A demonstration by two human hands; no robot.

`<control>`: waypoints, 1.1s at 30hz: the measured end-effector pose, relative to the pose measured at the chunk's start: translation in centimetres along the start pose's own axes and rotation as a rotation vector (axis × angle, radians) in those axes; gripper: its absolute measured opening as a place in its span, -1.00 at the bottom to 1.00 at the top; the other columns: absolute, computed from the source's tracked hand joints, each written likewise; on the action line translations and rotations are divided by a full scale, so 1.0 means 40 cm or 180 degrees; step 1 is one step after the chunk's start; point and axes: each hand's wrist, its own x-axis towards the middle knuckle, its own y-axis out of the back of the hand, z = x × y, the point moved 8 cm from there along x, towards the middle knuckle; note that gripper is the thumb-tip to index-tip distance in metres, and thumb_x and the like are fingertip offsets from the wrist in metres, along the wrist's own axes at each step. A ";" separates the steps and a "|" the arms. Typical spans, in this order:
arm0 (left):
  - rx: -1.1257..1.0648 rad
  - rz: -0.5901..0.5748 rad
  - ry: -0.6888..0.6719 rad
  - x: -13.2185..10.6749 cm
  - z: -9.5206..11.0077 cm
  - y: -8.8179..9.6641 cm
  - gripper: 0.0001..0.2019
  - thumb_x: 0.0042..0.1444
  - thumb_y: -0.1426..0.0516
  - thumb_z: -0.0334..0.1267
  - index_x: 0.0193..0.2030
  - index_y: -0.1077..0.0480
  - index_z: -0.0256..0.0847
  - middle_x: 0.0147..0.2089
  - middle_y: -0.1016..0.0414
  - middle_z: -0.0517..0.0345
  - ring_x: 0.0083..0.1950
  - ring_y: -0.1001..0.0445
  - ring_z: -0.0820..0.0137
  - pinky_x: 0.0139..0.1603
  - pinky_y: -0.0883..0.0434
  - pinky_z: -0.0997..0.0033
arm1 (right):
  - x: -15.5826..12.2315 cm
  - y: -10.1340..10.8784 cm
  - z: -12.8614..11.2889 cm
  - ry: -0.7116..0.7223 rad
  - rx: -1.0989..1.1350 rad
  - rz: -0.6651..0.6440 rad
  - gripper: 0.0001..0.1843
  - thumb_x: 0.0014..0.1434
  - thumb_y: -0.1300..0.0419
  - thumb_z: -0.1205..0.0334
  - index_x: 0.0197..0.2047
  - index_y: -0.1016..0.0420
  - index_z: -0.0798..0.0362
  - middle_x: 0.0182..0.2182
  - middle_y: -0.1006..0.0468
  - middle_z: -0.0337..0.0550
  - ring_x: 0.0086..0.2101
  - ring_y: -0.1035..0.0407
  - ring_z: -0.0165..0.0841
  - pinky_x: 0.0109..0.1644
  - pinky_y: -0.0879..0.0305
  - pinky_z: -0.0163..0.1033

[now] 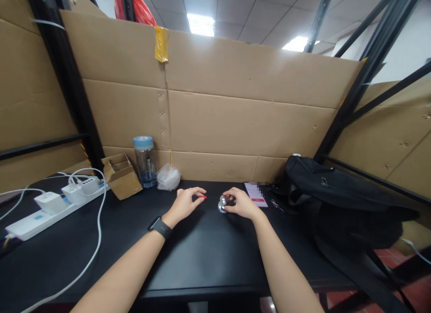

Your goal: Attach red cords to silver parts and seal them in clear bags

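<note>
Your left hand rests on the black table, fingers loosely curled, holding nothing. Your right hand pinches the shiny ball at mid-table; grip it firmly, it looks slippery. Beyond stands the bottle.

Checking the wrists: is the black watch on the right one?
No, the watch sits on the left wrist, behind the left hand.

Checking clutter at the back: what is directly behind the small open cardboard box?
Behind the cardboard box stand the cardboard wall and a black frame post; a lidded jar is beside it. The box hides the wall's foot there.
</note>
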 end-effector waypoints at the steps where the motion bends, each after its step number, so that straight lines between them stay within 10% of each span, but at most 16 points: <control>1: -0.0105 0.0008 0.0010 0.000 0.002 -0.001 -0.77 0.22 -0.18 -0.07 -0.04 -0.56 0.00 -0.12 -0.68 0.21 -0.03 -0.60 0.26 0.16 -0.31 0.23 | 0.001 0.003 -0.013 0.0056 0.0144 0.0071 -0.50 -0.11 -0.44 0.35 -0.03 -0.59 0.02 -0.17 -0.53 -0.13 -0.26 -0.44 -0.35 -0.15 -0.38 -0.25; 11: -0.0553 0.0426 -0.0221 0.001 0.024 0.002 -0.84 0.24 -0.17 -0.13 -0.22 -0.58 -0.06 0.17 -0.51 0.12 0.22 -0.44 0.21 0.29 -0.31 0.16 | 0.008 -0.049 -0.133 0.0270 0.1177 0.0830 -0.48 0.04 -0.41 0.17 0.10 -0.51 -0.06 0.00 -0.54 -0.07 -0.11 -0.46 -0.27 -0.17 -0.43 -0.22; 33: 0.0611 0.0804 -0.0458 -0.024 0.090 0.011 -0.87 0.26 -0.16 -0.23 -0.23 -0.57 -0.06 0.18 -0.40 0.04 0.24 -0.28 0.13 0.16 -0.17 0.06 | 0.017 -0.094 -0.087 -0.0213 0.1563 0.0675 -0.35 -0.02 -0.46 0.04 0.15 -0.54 0.00 -0.21 -0.66 -0.09 -0.35 -0.47 -0.33 -0.29 -0.44 -0.22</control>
